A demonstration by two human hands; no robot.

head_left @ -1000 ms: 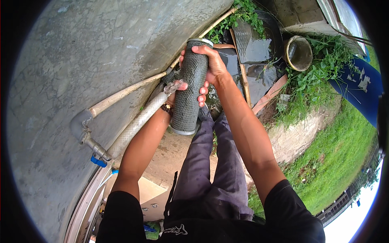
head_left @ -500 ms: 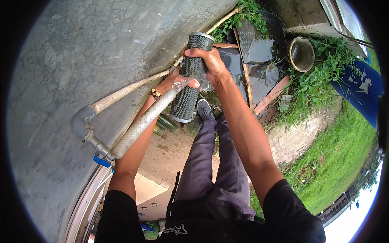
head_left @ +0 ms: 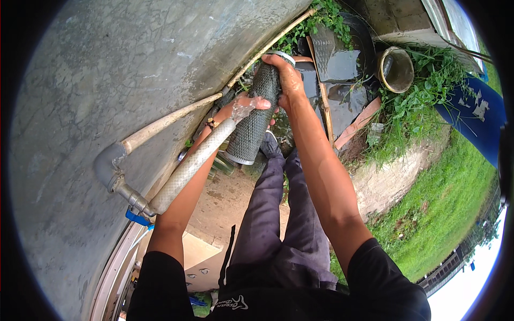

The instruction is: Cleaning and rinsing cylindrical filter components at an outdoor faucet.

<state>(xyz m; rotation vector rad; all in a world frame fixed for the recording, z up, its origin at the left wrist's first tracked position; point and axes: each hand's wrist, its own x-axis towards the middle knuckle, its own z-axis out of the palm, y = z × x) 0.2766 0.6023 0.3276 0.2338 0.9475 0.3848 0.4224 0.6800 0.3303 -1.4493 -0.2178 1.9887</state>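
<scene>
A dark cylindrical mesh filter (head_left: 250, 131) with pale metal rims is held at a slant in front of me. My right hand (head_left: 289, 81) wraps round its upper end, thumb near the top rim. My left hand (head_left: 250, 102) grips its middle from the left and behind, with the thumb on the mesh and some fingertips showing past the far side. Clear water (head_left: 242, 111) pours from a whitish braided hose (head_left: 195, 160) onto the left thumb and the mesh. The hose runs up from a metal tap (head_left: 134, 199) with a blue handle.
A grey wall (head_left: 96, 69) with a pale pipe (head_left: 166, 119) stands at the left. Water lies in a black basin (head_left: 342, 64) at the far side, near wooden strips (head_left: 326, 115) and a dirty bucket (head_left: 397, 69). Glass bottles (head_left: 224, 165) lie behind my left forearm. Grass (head_left: 439, 208) spreads right.
The filter's top has tilted to the right and lowered slightly. My right hand has shifted with it, nearer the top rim. My left hand has moved a little right along the mesh.
</scene>
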